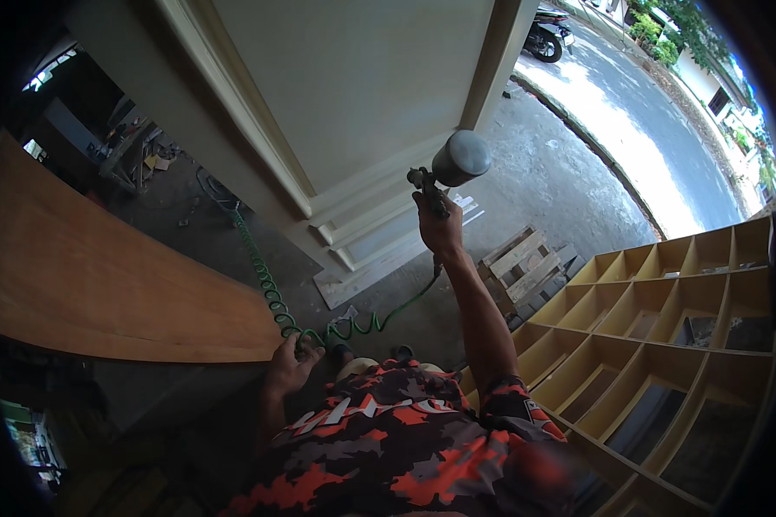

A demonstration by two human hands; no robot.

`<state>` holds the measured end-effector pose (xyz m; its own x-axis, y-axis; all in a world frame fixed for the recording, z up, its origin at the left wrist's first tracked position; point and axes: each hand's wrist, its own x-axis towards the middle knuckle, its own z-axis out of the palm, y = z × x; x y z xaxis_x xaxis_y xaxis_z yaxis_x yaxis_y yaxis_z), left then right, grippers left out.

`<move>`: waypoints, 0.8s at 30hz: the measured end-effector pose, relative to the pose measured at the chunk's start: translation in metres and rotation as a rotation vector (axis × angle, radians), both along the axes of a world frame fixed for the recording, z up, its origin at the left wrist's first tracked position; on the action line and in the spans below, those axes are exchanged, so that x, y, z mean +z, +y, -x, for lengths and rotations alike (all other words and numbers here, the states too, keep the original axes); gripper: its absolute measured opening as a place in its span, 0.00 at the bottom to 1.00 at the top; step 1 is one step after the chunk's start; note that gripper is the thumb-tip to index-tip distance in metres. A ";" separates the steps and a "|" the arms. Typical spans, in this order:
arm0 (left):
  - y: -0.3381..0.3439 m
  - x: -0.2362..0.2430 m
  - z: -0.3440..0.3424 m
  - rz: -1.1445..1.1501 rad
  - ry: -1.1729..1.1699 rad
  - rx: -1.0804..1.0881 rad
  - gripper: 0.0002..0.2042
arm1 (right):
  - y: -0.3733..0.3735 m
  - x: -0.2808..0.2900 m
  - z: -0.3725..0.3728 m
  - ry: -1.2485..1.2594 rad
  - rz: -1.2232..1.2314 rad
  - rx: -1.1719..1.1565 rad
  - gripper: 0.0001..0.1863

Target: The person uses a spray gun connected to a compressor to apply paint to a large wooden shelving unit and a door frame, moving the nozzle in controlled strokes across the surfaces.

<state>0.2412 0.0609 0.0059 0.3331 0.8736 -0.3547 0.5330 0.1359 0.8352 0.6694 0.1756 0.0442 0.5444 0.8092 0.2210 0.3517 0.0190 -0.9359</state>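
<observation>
The right hand [441,231] grips a spray gun [426,180] topped by a grey cup [463,158], held up in front of a cream moulded panel [353,77]. Lower down, the left hand [291,370] curls its fingers around a green coiled hose [248,246], near the end of a brown wooden panel [121,267]. To the right, a slatted pallet [526,267] lies near a yellowish compartmented frame [625,338].

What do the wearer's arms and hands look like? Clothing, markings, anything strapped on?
Left hand and right hand: both bare, no gloves. Forearms bare, no watch or cable visible on them. Right sleeve is short, black, grey and orange-red camouflage with a pale-edged graphic, matching the shirt. Left sleeve's edge isn't clear.
</observation>
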 end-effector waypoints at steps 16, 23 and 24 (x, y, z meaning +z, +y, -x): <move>0.000 0.009 -0.017 0.023 -0.201 0.110 0.19 | -0.022 0.111 0.013 0.064 -0.383 0.099 0.13; 0.001 -0.012 -0.008 0.009 -0.136 0.074 0.20 | -0.022 0.039 0.023 -0.086 -0.192 0.049 0.17; 0.001 -0.019 -0.007 0.008 -0.137 0.074 0.20 | -0.022 0.027 0.024 -0.077 -0.143 0.046 0.17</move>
<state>0.2477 0.0623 -0.0133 0.3135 0.8950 -0.3172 0.4022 0.1775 0.8982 0.6455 0.1534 0.0716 0.4847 0.7900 0.3755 0.4184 0.1676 -0.8927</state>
